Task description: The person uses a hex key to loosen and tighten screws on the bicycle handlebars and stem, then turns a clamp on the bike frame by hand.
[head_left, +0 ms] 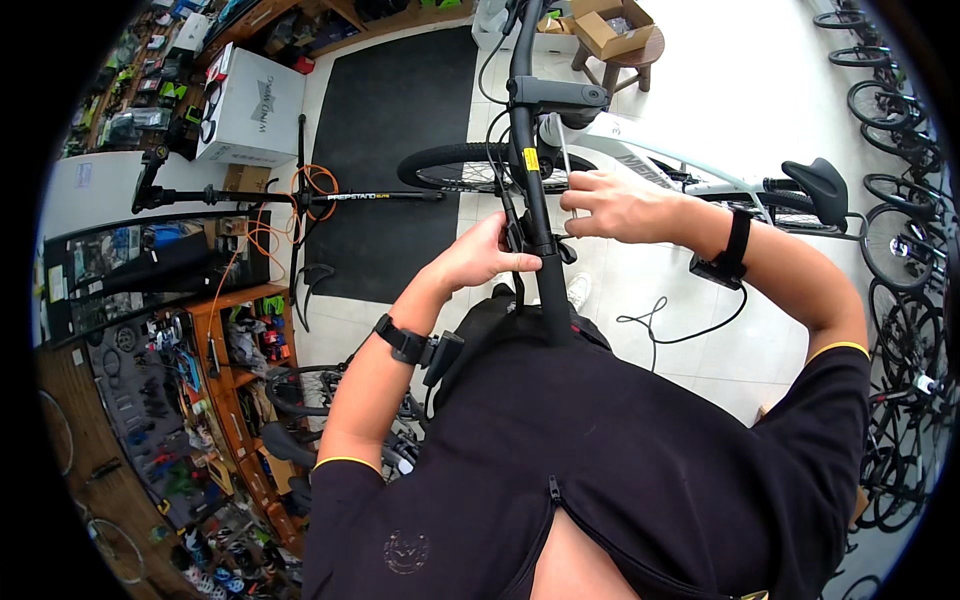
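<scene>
A black bicycle handlebar (524, 150) runs toward my body, with a stem (560, 94) and a white frame (625, 140) beyond it to the right. My left hand (482, 254) is closed around the brake lever clamp beside the grip (553, 300); its thumb lies across the bar, and the other fingers are partly hidden. My right hand (620, 206) is just right of the bar, fingers curled around a long, thin silver hex key (566, 150). The key's far end reaches up near the stem, and its tip there is hard to make out.
A repair stand (370, 196) with an orange cable lies across a black mat (385, 100) at left. Behind are a white carton (250, 105) and an open cardboard box (615, 28) on a stool (640, 58). Several bicycles line the right; a wooden tool shelf (245, 375) stands left.
</scene>
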Demonstrator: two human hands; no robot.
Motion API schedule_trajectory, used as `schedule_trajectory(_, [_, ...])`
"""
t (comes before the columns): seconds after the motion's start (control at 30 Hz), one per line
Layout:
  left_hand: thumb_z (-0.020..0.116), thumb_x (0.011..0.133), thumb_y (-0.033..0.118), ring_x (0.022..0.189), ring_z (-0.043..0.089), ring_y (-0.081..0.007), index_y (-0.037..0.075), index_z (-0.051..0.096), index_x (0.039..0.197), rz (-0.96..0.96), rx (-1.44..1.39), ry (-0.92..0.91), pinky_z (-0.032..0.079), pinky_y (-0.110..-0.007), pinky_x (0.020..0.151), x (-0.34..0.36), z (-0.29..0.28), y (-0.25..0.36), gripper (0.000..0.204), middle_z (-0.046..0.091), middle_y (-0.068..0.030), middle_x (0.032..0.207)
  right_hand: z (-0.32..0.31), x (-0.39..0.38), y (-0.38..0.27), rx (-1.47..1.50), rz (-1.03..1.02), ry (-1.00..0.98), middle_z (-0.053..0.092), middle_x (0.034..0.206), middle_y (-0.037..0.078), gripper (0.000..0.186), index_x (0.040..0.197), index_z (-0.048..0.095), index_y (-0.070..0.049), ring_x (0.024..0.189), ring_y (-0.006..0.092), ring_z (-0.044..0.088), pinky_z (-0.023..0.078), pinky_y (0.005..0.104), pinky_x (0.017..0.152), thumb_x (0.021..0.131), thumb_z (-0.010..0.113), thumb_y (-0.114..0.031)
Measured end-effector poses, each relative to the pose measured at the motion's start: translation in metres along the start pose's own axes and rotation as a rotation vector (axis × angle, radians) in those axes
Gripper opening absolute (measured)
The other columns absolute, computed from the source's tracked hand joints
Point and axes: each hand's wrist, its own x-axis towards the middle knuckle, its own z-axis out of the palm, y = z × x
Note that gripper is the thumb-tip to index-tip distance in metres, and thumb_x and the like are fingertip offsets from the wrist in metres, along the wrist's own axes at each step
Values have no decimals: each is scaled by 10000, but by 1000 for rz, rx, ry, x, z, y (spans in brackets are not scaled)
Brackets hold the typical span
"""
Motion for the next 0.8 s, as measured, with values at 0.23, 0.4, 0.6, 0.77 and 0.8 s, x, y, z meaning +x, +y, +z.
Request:
schedule_trajectory(0.23, [873, 757, 189, 938, 584, -124, -32, 534, 1166, 1, 119, -15, 499, -304, 858, -7, 1, 18, 575, 634, -51, 1029, 5, 5, 10, -49, -41, 81, 617, 1060, 44, 251, 910, 640, -98, 1179, 281, 524, 426, 435, 1022, 790, 698, -310])
schedule_trajectory(0.4, [887, 741, 220, 948, 591, -149, -41, 532, 1164, 88, 165, 0, 498, -319, 874, 3, -4, -4, 611, 636, -79, 1031, 20, 6, 21, -71, 73, 218, 582, 1128, 135, 531, 981, 582, -37, 1258, 351, 486, 370, 515, 1117, 724, 652, -497])
schedule_trajectory(0.6, [899, 724, 264, 980, 595, -169, -53, 521, 1171, 58, 194, 16, 496, -327, 896, -4, -4, -1, 666, 638, -108, 1036, 48, -4, 10, -12, 225, 258, 577, 1055, 145, 491, 928, 553, -34, 1118, 357, 529, 434, 475, 1017, 777, 640, -493])
schedule_trajectory(0.77, [885, 743, 231, 970, 607, -166, -54, 515, 1170, 100, 139, 46, 504, -318, 893, 5, -1, -10, 633, 644, -100, 1045, 104, -21, -52, 267, 859, 362, 619, 778, 178, 339, 805, 619, -32, 798, 397, 604, 483, 471, 716, 947, 610, -340])
schedule_trajectory(0.8, [871, 760, 206, 935, 618, -155, -45, 518, 1162, 92, 140, 51, 517, -313, 865, 0, -1, -6, 591, 648, -89, 1020, 99, -12, -71, 362, 993, 356, 624, 755, 202, 375, 788, 633, -22, 777, 424, 609, 483, 486, 714, 979, 558, -335])
